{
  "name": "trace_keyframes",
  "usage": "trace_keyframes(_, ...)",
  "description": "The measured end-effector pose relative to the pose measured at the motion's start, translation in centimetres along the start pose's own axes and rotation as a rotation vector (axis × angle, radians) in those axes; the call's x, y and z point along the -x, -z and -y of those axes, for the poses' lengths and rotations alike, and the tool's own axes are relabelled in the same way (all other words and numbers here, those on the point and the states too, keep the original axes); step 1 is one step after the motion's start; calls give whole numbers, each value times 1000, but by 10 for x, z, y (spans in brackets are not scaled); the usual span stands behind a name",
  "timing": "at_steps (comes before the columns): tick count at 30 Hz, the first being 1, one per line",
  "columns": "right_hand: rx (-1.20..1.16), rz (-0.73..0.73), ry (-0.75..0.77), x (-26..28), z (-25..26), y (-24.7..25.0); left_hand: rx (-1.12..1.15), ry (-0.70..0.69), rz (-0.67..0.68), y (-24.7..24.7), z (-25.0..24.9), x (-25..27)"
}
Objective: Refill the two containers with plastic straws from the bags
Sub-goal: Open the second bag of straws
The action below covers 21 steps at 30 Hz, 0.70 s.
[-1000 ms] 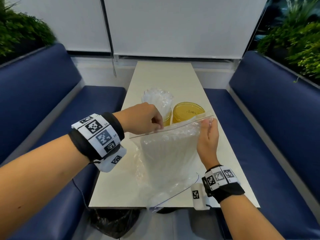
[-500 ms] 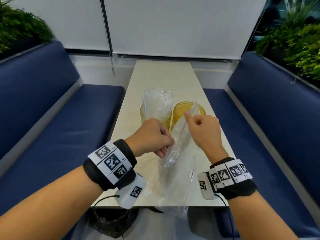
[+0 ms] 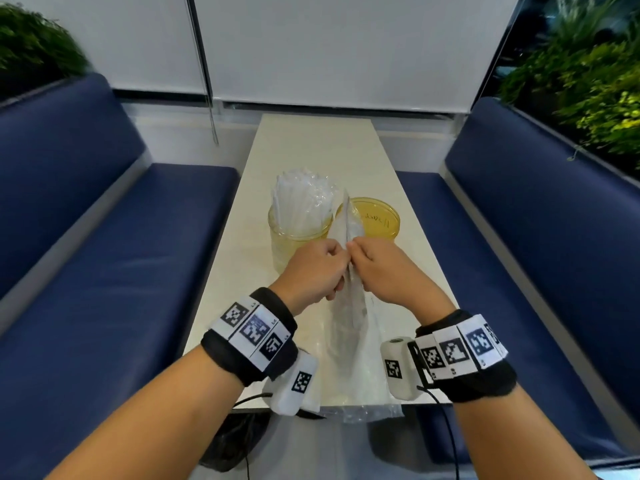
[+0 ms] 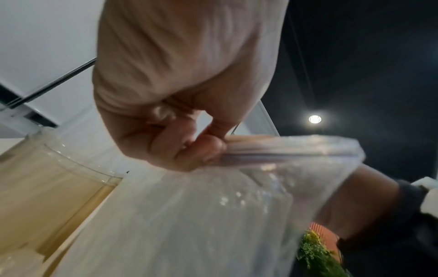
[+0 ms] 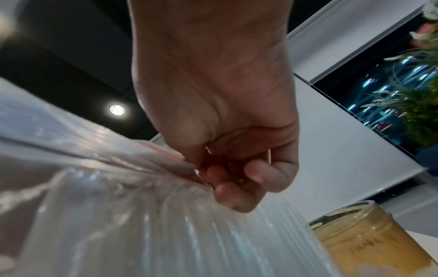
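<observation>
A clear zip bag of straws (image 3: 348, 327) stands edge-on over the near half of the table (image 3: 311, 147). My left hand (image 3: 320, 268) pinches the left side of its zip top, and my right hand (image 3: 375, 266) pinches the right side, knuckles almost touching. In the left wrist view the curled fingers (image 4: 189, 150) clamp the zip strip (image 4: 296, 150). The right wrist view has the fingertips (image 5: 227, 189) gripping the bag's film (image 5: 118, 215). Behind the hands, the left yellowish container (image 3: 298, 237) is packed with wrapped straws (image 3: 301, 199); the right container (image 3: 375, 220) holds none.
Blue bench seats (image 3: 114, 258) flank the narrow table on both sides. An emptied clear bag (image 3: 370, 407) lies flat at the table's near edge. A black bag (image 3: 235, 441) sits on the floor below. Plants (image 3: 588, 88) line the seat backs.
The bag was held broadside with my hands wide apart; it has turned edge-on and both hands have come together at the middle of its zip top, closer to my body.
</observation>
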State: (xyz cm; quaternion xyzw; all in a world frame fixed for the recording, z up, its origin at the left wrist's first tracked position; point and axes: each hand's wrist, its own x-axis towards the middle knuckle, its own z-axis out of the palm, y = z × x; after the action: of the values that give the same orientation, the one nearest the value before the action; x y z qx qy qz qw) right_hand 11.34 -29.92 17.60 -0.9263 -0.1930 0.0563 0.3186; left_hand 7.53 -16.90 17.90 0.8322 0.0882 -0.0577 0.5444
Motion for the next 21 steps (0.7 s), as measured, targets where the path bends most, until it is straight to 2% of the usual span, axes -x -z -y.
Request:
trace_keyframes(4, 206, -190, -119, 3, 7, -2, -157, -62, -215, -5, 7, -5)
trace_keyframes(7, 259, -290, -130, 3, 11, 2, -292, -110, -338, -6, 8, -5)
trace_keyframes(9, 283, -293, -107, 1, 16, 7, -309, -171, -340, -5, 3, -5)
trace_keyframes(11, 320, -232, -100, -2, 23, 10, -377, -224, -288, -2, -4, -6)
trace_keyframes(14, 381, -146, -175, -5, 24, 13, -518, -174, -234, 3, -9, -9)
trace_keyframes(19, 482, -220, -259, 0, 19, 25, -572, -108, -353, 15, -9, -14)
trace_keyframes(21, 522, -189, -276, 0, 21, 29, -607, -109, -329, 17, -12, -13)
